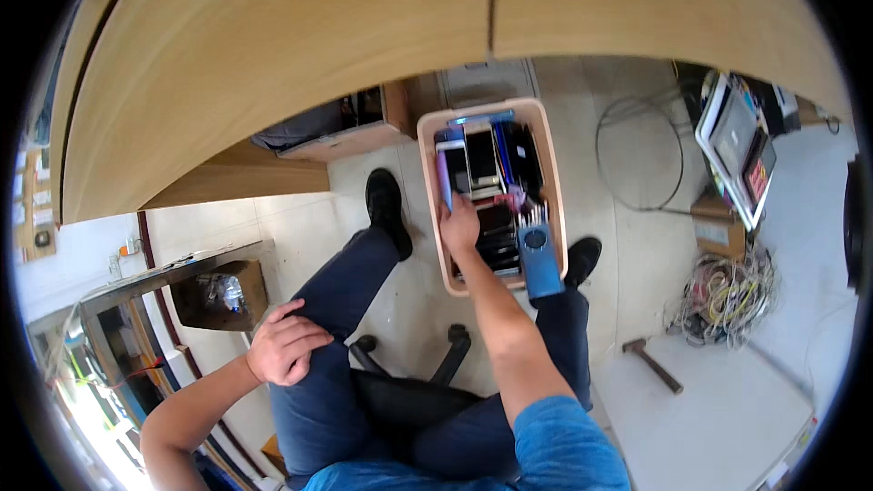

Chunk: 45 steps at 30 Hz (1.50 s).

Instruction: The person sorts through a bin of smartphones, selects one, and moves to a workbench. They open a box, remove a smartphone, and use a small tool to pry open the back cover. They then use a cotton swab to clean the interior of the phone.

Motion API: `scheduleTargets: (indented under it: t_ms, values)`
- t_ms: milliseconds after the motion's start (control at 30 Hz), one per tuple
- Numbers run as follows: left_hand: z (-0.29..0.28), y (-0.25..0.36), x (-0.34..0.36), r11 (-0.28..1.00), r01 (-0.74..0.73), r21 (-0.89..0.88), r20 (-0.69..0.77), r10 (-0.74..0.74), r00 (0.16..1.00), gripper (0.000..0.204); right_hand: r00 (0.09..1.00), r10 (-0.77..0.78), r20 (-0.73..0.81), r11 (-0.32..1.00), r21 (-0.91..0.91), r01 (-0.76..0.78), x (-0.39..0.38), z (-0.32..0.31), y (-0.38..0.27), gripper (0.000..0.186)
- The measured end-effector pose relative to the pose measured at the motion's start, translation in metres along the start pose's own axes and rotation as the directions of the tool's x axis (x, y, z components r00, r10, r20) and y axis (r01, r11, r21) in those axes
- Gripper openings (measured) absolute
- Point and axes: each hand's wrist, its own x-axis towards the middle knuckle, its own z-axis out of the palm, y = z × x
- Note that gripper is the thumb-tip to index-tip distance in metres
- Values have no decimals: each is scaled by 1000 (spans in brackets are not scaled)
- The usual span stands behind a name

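I sit on a black office chair and look down at my legs in dark blue trousers. My right hand (pixel 459 223) reaches down into a beige plastic bin (pixel 553 182) on the floor between my feet. The bin is packed with several phones and flat devices standing on edge; my fingers touch a black one (pixel 479 162) near the bin's left side, but whether they grip it I cannot tell. A blue device (pixel 540 262) sticks up at the bin's near right corner. My left hand (pixel 286 341) rests on my left thigh, fingers curled, holding nothing.
A wooden desk top (pixel 318 45) fills the upper view. A cardboard box (pixel 223 293) with a plastic bottle stands under a metal-framed table at left. A tangle of cables (pixel 723 295), a hammer (pixel 652 364) and a box with screens (pixel 737 145) lie on the floor at right.
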Motion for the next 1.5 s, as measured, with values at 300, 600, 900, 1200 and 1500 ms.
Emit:
scheduleTargets:
  t_ms: [300, 600, 900, 1200, 1500]
  values:
    - [14, 7, 1, 1000, 6, 15, 61, -7, 998, 36, 998, 64, 0, 995, 72, -64, -6, -24, 37, 41]
    - [35, 17, 0, 998, -53, 28, 46, 52, 998, 32, 947, 265, 182, 656, -753, -39, -70, -171, 47, 78]
    - [43, 33, 4, 993, -104, 60, -48, 107, 993, 28, 821, 535, 200, 730, -599, -330, -107, -204, 46, 68]
    - [43, 27, -6, 995, -98, 31, -125, 102, 987, 23, 966, 242, -87, 917, 347, -199, -55, -477, 17, 51]
    - [42, 12, -1, 995, -94, 32, -64, 96, 993, 26, 820, 265, -507, 582, -594, -556, 139, -515, 10, 54]
